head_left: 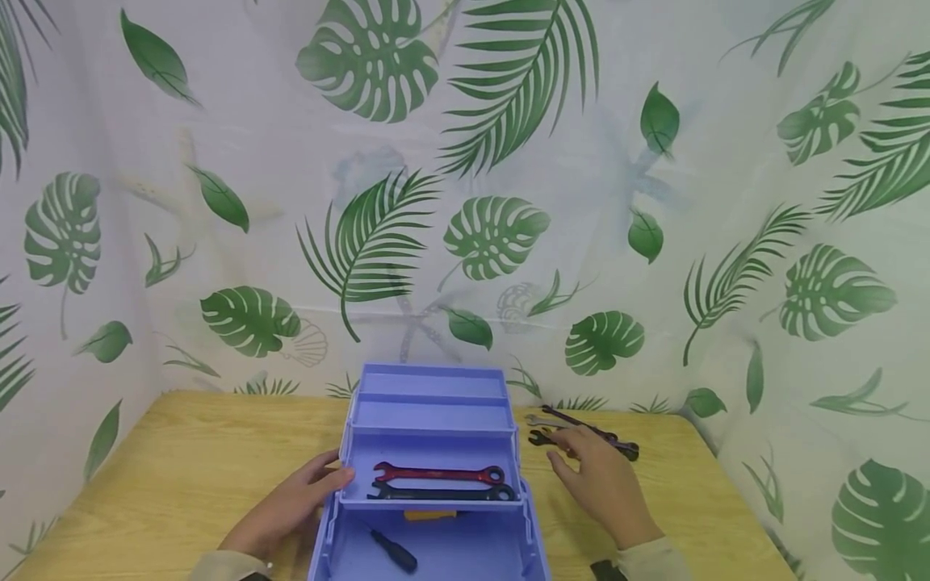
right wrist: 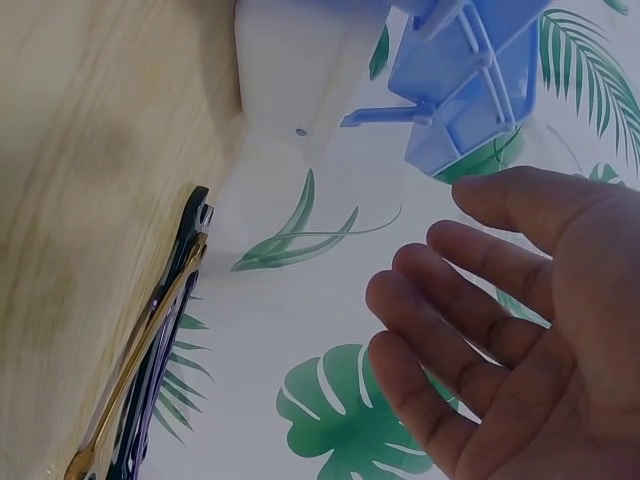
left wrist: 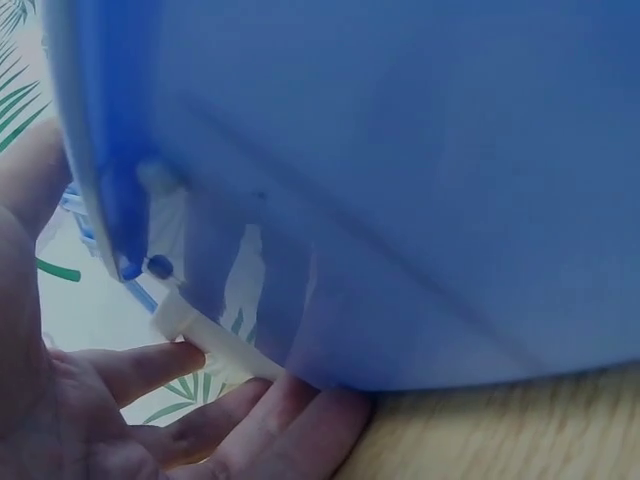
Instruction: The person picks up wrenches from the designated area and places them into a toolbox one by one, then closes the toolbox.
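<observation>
A blue toolbox [head_left: 465,557] stands with its tiered trays raised. My left hand [head_left: 291,496] holds its left side, the thumb over the tray edge and the other fingers low against the outer wall [left wrist: 420,180]. In the front tray [head_left: 436,449] lie a red wrench [head_left: 439,474] and a dark wrench [head_left: 443,491], side by side. My right hand [head_left: 599,484] hovers to the right of the box, fingers loosely bent with nothing in them. Beyond its fingertips several loose wrenches [head_left: 574,418] lie on the table, partly covered by the hand; one looks gold [right wrist: 150,350].
A black-handled screwdriver [head_left: 395,553] lies in the bottom compartment, near a yellow object [head_left: 430,515] partly hidden under the tray. The wooden table [head_left: 240,436] backs onto a leaf-patterned curtain [head_left: 436,266], which also runs along both sides.
</observation>
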{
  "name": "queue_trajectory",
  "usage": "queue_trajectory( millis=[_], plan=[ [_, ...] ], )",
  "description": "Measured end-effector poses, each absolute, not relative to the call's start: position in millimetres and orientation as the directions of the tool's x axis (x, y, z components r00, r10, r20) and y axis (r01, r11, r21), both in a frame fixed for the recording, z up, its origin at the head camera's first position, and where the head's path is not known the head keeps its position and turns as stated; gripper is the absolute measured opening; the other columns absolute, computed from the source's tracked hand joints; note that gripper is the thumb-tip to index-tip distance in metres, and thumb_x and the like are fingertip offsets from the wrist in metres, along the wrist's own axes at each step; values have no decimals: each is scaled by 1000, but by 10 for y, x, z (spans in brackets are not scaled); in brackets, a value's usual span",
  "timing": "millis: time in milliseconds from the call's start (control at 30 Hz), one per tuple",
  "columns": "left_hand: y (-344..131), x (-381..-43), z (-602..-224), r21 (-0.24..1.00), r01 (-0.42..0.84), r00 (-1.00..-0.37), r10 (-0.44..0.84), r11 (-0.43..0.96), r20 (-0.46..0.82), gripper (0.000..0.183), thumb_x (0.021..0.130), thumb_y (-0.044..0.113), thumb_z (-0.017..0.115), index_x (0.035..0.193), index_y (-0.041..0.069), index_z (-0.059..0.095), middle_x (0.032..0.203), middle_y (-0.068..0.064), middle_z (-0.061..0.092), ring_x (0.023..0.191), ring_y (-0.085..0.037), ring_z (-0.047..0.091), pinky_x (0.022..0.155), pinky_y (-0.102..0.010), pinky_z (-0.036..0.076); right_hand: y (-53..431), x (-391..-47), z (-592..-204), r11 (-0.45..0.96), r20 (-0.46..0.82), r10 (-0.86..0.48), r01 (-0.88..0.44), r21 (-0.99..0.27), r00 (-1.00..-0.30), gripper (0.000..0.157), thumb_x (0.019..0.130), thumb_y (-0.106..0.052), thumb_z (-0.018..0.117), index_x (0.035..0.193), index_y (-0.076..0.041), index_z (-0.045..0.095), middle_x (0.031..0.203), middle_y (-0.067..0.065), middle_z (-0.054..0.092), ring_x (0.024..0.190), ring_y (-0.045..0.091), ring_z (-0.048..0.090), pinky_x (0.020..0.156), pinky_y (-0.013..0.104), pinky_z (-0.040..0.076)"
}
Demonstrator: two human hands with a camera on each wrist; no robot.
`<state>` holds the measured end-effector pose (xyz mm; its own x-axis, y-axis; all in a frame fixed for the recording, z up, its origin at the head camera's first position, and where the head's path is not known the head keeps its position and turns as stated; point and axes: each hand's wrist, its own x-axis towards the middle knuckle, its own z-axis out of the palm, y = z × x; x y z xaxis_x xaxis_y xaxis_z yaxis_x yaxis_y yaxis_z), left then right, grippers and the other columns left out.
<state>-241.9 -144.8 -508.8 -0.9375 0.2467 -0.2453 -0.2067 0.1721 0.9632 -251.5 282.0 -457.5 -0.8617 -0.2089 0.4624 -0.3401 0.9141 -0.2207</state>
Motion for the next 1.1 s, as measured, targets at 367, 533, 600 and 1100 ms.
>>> queue_trajectory(
  millis=[367, 533, 600, 1100],
  plan=[
    [-1441, -2421, -5070, 967, -208, -932, 272, 144, -241, 79, 103, 47, 58, 160, 0, 27, 143, -33, 50, 112, -39, 67, 83, -56, 61, 2823, -2507, -4559, 914, 449, -195, -328, -240, -872, 22, 90, -19, 80, 110, -11, 76, 98, -1, 71, 85, 18, 71, 69, 38, 59],
    [-1434, -2410, -5082, 965, -211, -934, 258, 156, -247, 78, 103, 46, 58, 159, 0, 28, 143, -32, 51, 114, -39, 66, 85, -56, 61, 2836, -2526, -4593, 918, 433, -190, -316, -240, -881, 23, 91, -21, 80, 111, -11, 76, 99, -1, 72, 86, 18, 70, 70, 38, 59],
    [-1433, -2408, -5081, 965, -211, -934, 260, 156, -246, 78, 103, 46, 58, 159, 0, 28, 143, -32, 51, 115, -39, 66, 85, -56, 61, 2838, -2529, -4596, 919, 429, -188, -313, -240, -883, 23, 90, -20, 80, 111, -11, 75, 98, -1, 71, 86, 18, 70, 71, 38, 59],
    [-1471, -2423, -5119, 973, -200, -925, 306, 116, -226, 79, 105, 45, 56, 160, -1, 25, 142, -34, 50, 111, -40, 67, 81, -58, 61, 3021, -2546, -4583, 908, 245, -73, -166, -385, -967, 18, 93, -22, 78, 92, -14, 62, 87, -1, 64, 82, 16, 62, 69, 38, 52]
  ],
)
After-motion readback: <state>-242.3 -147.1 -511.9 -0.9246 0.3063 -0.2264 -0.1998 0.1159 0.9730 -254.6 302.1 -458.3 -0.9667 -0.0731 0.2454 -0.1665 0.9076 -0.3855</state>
